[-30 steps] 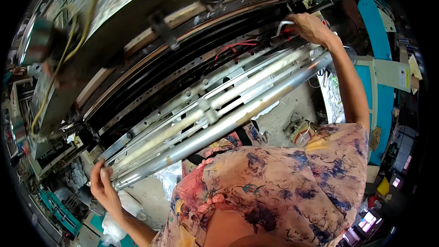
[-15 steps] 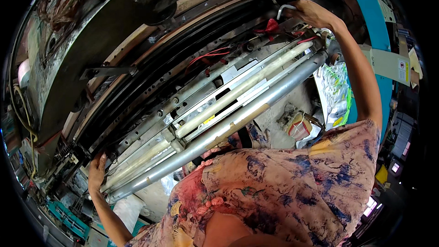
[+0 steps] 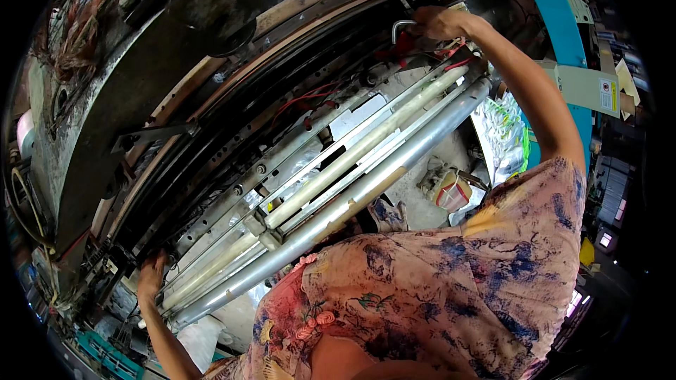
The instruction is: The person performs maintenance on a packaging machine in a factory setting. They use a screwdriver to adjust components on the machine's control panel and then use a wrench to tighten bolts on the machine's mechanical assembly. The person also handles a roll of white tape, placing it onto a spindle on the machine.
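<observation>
Beyond the right end of the silver pipe [image 3: 429, 139], the right hand [image 3: 438, 23] grasps a bent metal key [image 3: 405, 22], its hooked end sticking out leftward. I judge it stiff and light, best held by its straight part. The right forearm [image 3: 522, 70] stretches well forward. The left hand [image 3: 150, 278] lies in shadow; its grip I cannot tell.

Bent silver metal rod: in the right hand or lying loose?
In hand: the bent silver metal rod juts from the right hand. Cannot tell whether its hidden end sits in anything.
</observation>
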Motion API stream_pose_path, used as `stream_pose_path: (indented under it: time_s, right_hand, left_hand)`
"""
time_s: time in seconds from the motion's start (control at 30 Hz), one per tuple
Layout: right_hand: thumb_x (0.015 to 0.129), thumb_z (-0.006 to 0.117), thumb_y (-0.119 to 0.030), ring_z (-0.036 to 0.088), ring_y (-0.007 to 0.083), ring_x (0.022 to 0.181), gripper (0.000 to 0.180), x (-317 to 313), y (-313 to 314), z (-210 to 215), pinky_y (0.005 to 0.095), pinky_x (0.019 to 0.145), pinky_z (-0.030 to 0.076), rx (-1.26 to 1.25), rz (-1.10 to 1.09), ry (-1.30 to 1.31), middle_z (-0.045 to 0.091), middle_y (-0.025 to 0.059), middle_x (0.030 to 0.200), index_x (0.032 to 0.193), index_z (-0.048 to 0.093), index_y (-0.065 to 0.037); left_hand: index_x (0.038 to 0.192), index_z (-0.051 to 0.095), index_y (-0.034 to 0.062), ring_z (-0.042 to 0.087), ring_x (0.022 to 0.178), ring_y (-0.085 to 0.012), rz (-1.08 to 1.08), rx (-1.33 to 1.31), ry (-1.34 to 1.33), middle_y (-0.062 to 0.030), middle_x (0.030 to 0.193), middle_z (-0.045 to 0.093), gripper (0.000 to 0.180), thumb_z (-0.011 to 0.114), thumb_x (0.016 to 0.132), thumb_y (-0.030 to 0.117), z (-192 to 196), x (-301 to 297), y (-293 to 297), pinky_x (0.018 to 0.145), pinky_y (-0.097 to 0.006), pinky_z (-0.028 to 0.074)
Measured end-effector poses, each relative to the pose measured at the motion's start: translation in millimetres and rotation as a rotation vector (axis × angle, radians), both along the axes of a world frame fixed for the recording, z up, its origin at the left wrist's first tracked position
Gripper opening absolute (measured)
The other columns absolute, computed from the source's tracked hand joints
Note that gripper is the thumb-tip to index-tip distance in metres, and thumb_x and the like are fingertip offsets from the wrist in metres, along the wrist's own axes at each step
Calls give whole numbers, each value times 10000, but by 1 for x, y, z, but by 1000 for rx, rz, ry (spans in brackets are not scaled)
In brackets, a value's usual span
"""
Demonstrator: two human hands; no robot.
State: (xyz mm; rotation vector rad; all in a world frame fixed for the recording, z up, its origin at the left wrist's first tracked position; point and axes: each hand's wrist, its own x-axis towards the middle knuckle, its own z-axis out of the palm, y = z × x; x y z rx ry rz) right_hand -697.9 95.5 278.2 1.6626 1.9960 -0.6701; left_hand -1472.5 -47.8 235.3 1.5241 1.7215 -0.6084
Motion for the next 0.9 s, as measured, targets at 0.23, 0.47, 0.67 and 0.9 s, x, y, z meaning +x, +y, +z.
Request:
stream_pose_path:
  time_s: [0.23, 0.47, 0.67, 0.9]
  right_hand:
    - [958, 493, -435, 617, 402, 960, 484, -23, 1, -18, 446, 842, 474, -301, -102, -66, 647, 256, 1061, 1052, 663, 8]
    - [952, 479, -411, 618, 394, 975, 460, -27, -10, -12, 445, 844, 471, -229, 26, 53, 642, 244, 1110, 1183, 616, -37]
    - [938, 467, -362, 605, 411, 1012, 456, -11, -12, 8, 444, 854, 475, -284, 70, -175, 636, 268, 1094, 1136, 600, 27]
    - [913, 487, -306, 596, 404, 1049, 404, -29, -2, 24, 441, 862, 479, -149, 48, -245, 618, 240, 1151, 1134, 606, 10]
  left_hand:
    - [1304, 523, 16, 530, 1191, -359, 51, -38, -176, -229, 1277, 577, 584, 398, 991, 492, -29, -20, -2, 1002, -380, 385]
    - [1293, 528, 3, 537, 1156, -342, 113, -20, -138, -232, 1241, 591, 596, 381, 997, 499, -13, 6, 0, 1006, -367, 381]
    - [1292, 509, -43, 516, 1202, -351, 187, -30, -185, -277, 1275, 553, 704, 350, 988, 571, 0, 11, 1, 1030, -354, 354]
    - [1157, 573, -115, 550, 1099, -308, 397, 184, -70, -240, 1124, 622, 895, 313, 928, 710, 27, 8, 9, 1005, -322, 358]
